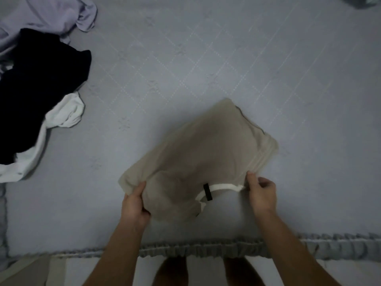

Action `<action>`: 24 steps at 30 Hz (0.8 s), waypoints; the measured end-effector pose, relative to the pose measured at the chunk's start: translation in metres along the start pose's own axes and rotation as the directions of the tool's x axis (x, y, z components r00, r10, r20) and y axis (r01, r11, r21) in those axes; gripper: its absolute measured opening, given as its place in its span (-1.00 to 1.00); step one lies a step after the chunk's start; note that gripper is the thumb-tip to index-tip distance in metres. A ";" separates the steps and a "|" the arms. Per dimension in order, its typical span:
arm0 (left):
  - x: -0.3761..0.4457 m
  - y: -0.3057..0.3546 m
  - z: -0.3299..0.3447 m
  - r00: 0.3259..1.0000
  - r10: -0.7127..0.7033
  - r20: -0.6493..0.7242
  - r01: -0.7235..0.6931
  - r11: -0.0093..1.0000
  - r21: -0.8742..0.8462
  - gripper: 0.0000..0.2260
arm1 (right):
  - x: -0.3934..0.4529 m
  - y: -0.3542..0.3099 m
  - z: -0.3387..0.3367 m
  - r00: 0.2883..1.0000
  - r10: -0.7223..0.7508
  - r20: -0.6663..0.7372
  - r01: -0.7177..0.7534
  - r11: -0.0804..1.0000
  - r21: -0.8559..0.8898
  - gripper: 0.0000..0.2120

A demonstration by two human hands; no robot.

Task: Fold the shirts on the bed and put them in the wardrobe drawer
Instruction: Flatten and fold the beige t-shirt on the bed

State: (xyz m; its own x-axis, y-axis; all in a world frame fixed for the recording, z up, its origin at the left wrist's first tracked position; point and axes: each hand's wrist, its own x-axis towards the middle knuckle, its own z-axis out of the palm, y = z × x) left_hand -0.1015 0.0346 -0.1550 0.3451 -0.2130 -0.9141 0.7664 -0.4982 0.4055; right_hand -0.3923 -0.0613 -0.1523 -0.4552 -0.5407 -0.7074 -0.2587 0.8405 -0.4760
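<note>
left hand (135, 203) pinches near corner of beige shirt (202, 153) | right hand (261, 191) pinches collar-side edge | shirt folded, between both hands, spreading beyond them over bed (226, 58) | risk: uneven lift, fold slumps open | unfolded pile (37, 79) far left of left hand

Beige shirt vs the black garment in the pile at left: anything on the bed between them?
Nothing. In the head view only bare grey quilted bedspread separates the beige shirt from the black garment.
</note>
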 end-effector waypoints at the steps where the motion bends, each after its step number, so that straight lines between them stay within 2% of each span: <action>1: -0.008 -0.016 -0.012 0.993 -0.113 0.023 0.111 0.991 0.070 -0.66 | -0.014 0.010 0.007 0.997 0.013 0.073 -0.013 1.000 0.002 -0.48; 3: -0.019 -0.039 -0.039 0.962 -0.274 0.006 0.261 0.920 0.292 -0.68 | -0.039 0.030 0.020 0.985 0.021 0.174 -0.030 0.999 0.045 -0.57; 4: -0.018 -0.042 -0.054 0.960 -0.280 -0.018 0.266 0.885 0.382 -0.68 | -0.050 0.040 0.026 0.979 0.032 0.204 -0.051 0.994 0.092 -0.59; 6: -0.004 -0.029 -0.076 0.985 -0.173 0.025 0.144 0.885 0.443 -0.66 | -0.070 0.055 0.034 0.974 0.065 0.219 -0.102 0.981 0.166 -0.62; 8: 0.016 0.003 -0.080 0.988 -0.038 0.151 -0.040 0.874 0.484 -0.64 | -0.089 0.071 0.045 0.960 0.133 0.247 -0.178 0.969 0.172 -0.66; 9: 0.021 0.019 -0.075 0.973 0.001 0.230 -0.134 0.815 0.564 -0.58 | -0.101 0.082 0.053 0.944 0.167 0.284 -0.222 0.960 0.171 -0.68; 11: 0.027 0.040 -0.060 0.918 -0.018 0.396 -0.298 0.626 0.720 -0.45 | -0.127 0.102 0.070 0.903 0.212 0.374 -0.304 0.930 0.206 -0.69; 13: 0.032 0.048 -0.043 0.878 -0.075 0.472 -0.398 0.434 0.808 -0.47 | -0.147 0.116 0.083 0.860 0.263 0.438 -0.412 0.864 0.289 -0.75; 14: 0.035 0.050 -0.037 0.873 -0.093 0.480 -0.415 0.379 0.827 -0.51 | -0.153 0.122 0.087 0.852 0.263 0.452 -0.441 0.826 0.351 -0.76; 16: 0.040 0.053 -0.035 0.873 -0.100 0.477 -0.408 0.389 0.826 -0.55 | -0.160 0.130 0.089 0.870 0.240 0.431 -0.445 0.759 0.475 -0.76; 18: 0.040 0.052 -0.044 0.887 -0.066 0.458 -0.369 0.495 0.786 -0.58 | -0.166 0.135 0.089 0.894 0.211 0.396 -0.413 0.731 0.543 -0.76; 20: 0.038 0.045 -0.060 0.904 -0.056 0.423 -0.316 0.580 0.751 -0.74 | -0.174 0.139 0.090 0.903 0.200 0.380 -0.387 0.763 0.518 -0.76; 21: 0.037 0.038 -0.070 0.912 -0.086 0.401 -0.275 0.599 0.752 -0.80 | -0.177 0.141 0.092 0.901 0.206 0.381 -0.387 0.779 0.493 -0.75; 24: 0.032 0.020 -0.097 0.904 -0.251 0.345 -0.144 0.580 0.801 -0.76 | -0.179 0.146 0.094 0.876 0.252 0.412 -0.444 0.757 0.480 -0.83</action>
State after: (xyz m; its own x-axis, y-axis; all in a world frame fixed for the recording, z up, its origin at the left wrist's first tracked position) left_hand -0.0226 0.0995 -0.1749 -0.0675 -0.3573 -0.9315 -0.0392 -0.9320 0.3603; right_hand -0.2682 0.1555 -0.1441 -0.1127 -0.2752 -0.9547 0.4153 0.8599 -0.2969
